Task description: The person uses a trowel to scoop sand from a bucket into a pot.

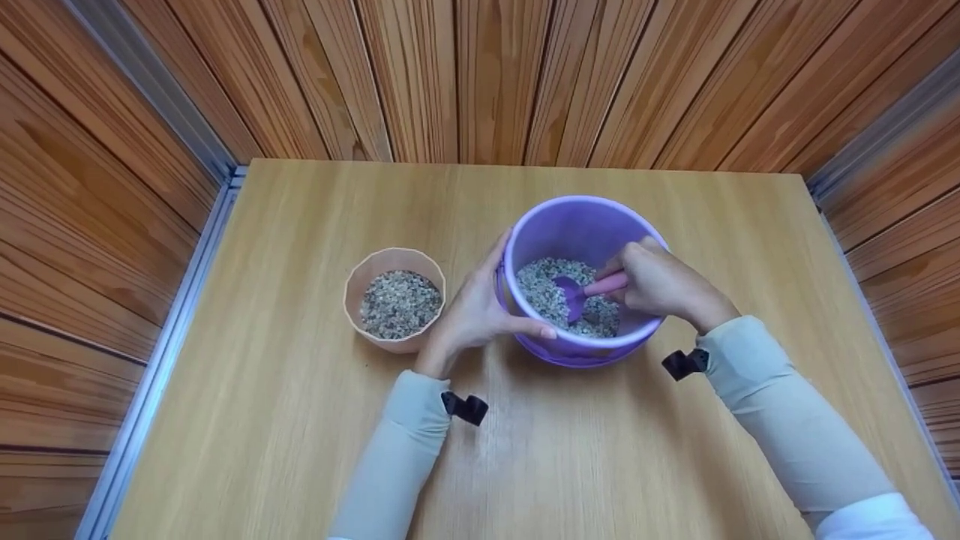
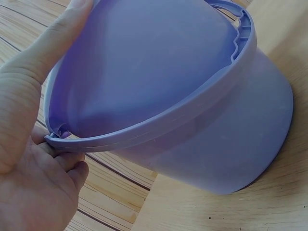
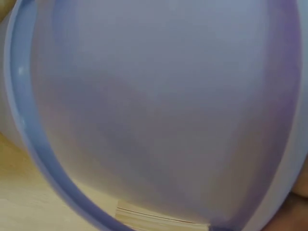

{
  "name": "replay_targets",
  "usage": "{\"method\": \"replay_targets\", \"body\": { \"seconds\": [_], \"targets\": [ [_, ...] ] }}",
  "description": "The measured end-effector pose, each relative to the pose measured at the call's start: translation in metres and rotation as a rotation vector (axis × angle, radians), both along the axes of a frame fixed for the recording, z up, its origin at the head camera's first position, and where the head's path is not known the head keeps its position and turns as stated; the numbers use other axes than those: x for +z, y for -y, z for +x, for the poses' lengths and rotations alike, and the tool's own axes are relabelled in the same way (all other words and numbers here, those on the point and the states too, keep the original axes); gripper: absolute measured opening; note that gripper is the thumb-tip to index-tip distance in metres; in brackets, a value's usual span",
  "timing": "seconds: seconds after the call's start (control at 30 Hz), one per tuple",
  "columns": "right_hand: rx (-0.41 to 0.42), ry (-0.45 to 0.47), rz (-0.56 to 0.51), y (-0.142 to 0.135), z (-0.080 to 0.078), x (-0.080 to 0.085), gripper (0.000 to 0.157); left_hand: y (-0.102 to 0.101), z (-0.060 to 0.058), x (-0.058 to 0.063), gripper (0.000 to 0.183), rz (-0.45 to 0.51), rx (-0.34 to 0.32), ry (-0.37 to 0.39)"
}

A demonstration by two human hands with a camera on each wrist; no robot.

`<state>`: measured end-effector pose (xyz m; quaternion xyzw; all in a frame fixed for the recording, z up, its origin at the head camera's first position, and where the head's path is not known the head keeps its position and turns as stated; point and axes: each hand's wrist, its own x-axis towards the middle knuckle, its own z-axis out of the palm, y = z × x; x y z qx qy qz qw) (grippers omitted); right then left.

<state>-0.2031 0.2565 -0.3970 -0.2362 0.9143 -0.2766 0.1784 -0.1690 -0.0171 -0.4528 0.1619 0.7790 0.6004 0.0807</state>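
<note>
My left hand holds the left side of a purple bucket. In the left wrist view its thumb lies along the rim, and its fingers curl near the end of the carrying handle. Inside the bucket, my right hand grips the pink handle of a small purple shovel. The shovel's blade rests in greyish gravel, partly sunk. Bucket wall fills most of the right wrist view, so the shovel is hidden there.
Left of the bucket, a peach-coloured faceted bowl holds similar gravel; my left wrist is close to its right side. Both containers are on a wooden table. Wood-panelled walls enclose the back and sides.
</note>
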Motion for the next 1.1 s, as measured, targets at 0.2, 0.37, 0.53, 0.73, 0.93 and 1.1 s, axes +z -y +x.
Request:
{"method": "replay_targets", "body": {
  "seconds": [0.2, 0.37, 0.53, 0.73, 0.93, 1.1],
  "targets": [
    [-0.005, 0.037, -0.058, -0.004, -0.001, -0.001, 0.029, -0.002, 0.001, -0.001, 0.146, 0.011, 0.001, 0.001],
    [-0.009, 0.038, -0.079, -0.006, -0.001, 0.001, 0.024, -0.002, 0.001, 0.0, 0.145, 0.005, 0.002, -0.002],
    [-0.011, 0.033, -0.104, -0.008, -0.001, 0.001, 0.021, -0.001, 0.0, 0.0, 0.144, -0.008, 0.004, -0.018],
    [-0.076, 0.117, -0.154, -0.008, 0.001, 0.002, 0.022, -0.001, 0.001, 0.0, 0.146, -0.002, 0.007, -0.012],
    [-0.138, 0.161, -0.203, -0.01, 0.003, 0.005, 0.021, -0.001, 0.0, -0.002, 0.146, 0.006, 0.005, -0.033],
    [-0.169, 0.114, -0.207, -0.013, 0.008, 0.009, 0.021, -0.002, 0.0, -0.002, 0.145, 0.01, 0.006, -0.039]
  ]
}}
